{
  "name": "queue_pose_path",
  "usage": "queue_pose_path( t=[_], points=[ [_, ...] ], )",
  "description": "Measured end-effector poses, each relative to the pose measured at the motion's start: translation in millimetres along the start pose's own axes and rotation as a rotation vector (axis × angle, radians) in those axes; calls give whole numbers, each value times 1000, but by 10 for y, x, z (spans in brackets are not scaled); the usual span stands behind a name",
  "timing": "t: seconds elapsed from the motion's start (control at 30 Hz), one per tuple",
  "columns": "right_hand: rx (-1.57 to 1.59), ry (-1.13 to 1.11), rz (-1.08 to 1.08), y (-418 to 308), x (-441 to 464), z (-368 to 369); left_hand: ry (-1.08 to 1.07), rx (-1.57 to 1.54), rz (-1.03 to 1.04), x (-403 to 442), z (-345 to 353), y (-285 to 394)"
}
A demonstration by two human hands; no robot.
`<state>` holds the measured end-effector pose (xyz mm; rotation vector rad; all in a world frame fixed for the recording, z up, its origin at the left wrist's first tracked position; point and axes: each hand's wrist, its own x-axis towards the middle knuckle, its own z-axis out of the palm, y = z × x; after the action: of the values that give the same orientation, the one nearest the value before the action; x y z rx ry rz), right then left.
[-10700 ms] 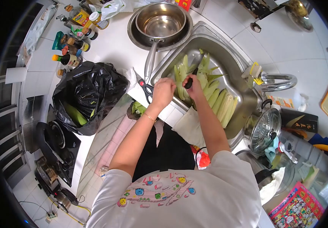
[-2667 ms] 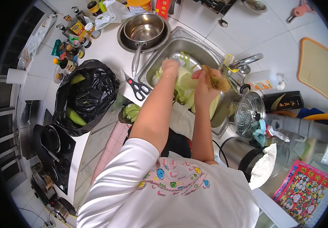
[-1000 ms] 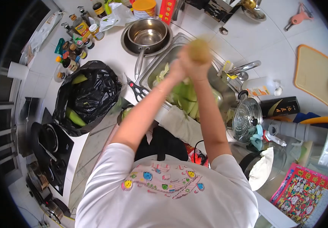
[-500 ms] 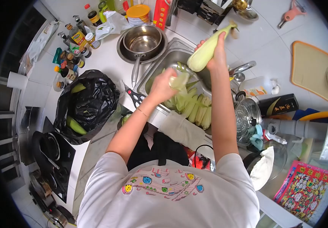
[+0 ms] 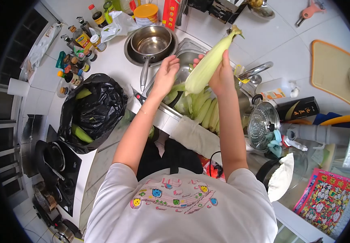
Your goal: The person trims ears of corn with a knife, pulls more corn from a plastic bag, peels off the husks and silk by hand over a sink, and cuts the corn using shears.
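You're clasping the corn (image 5: 205, 67) in your right hand (image 5: 222, 77), your left hand (image 5: 165, 77) is hovering empty beside it, fingers loosely parted, and you're risking a drop into the sink (image 5: 186, 56) below if that lone grip is slackening.

Cannot see the palm of the right hand (image 5: 221, 79), covered by the held ear of corn (image 5: 205, 67). Can see only parts of the pale green ears (image 5: 202, 110) in the sink (image 5: 186, 65), blocked by that ear and the right forearm (image 5: 231, 129). Cannot name the dark curved piece (image 5: 176, 98), perhaps a handle. Find the scissors (image 5: 139, 96) partly behind the left forearm (image 5: 136, 125). Cannot read the smallest print on the red booklet (image 5: 325, 202). Lose the black rack (image 5: 225, 11) at the top edge, the shirt (image 5: 179, 224) at the bottom.
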<state>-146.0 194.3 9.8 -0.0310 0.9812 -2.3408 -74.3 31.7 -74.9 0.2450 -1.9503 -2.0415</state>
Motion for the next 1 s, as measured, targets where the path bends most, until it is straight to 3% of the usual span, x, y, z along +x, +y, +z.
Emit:
queue_pose_path(
  t=[0.07,0.13,0.2,0.4,0.43,0.53,0.63,0.7,0.8,1.0],
  points=[
    [-43,36,-54,188,-53,51,-96,-32,-64,-104,10,449],
    [-50,108,-103,389,-81,54,-50,31,40,-289,235,743],
    [-177,50,-114,525,-144,-2,73,467,351,-293,313,651],
    [-215,166,-63,669,-358,300,120,347,229,-389,205,902],
    [-242,155,-72,682,-359,275,83,493,255,-363,128,901],
    [-319,109,-111,723,-350,146,79,487,157,-400,107,938],
    [-349,75,-132,713,-393,158,81,216,-82,-429,151,921],
    [-339,103,-74,692,-464,206,57,79,-50,-413,144,781],
    [-716,81,-348,918,-336,-28,-62,105,-79,-406,86,773],
    [-410,111,-102,944,-340,-123,-164,123,-76,-254,52,428]
  ],
)
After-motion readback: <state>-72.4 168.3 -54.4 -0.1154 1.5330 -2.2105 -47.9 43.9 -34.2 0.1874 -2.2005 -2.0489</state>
